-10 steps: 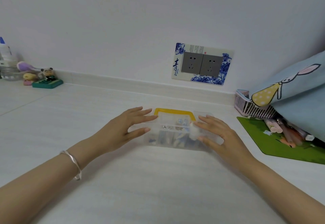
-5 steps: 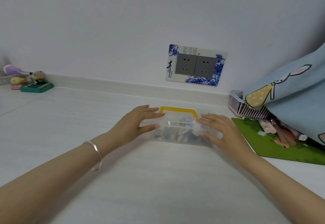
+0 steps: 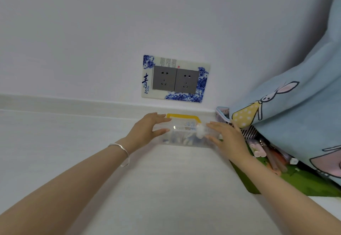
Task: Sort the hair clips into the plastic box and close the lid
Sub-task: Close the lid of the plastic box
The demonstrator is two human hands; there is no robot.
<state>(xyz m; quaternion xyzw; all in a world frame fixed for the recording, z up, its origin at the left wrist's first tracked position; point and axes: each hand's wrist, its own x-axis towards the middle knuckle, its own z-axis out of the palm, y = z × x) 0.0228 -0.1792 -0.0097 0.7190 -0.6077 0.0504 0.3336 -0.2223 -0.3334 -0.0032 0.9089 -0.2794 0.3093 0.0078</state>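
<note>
A clear plastic box (image 3: pixel 186 139) with a yellow handle (image 3: pixel 183 116) lies on the white table close to the wall. Its lid is down, and several blue and white hair clips (image 3: pixel 181 139) show through the plastic. My left hand (image 3: pixel 147 129) holds the box's left end, fingers straight over the top and thumb along the front. My right hand (image 3: pixel 227 139) holds the right end the same way, fingers straight. The box sits between both hands.
A pink-and-white slatted basket (image 3: pixel 222 117) stands right of the box by the wall. A green mat (image 3: pixel 304 181) with pink tubes lies at the right under a blue rabbit-print cloth (image 3: pixel 295 115). A double wall socket (image 3: pixel 175 81) is above the box.
Both hands have slid the box away from me toward the wall. The view has tilted up and the small figures at the far left have left the frame.
</note>
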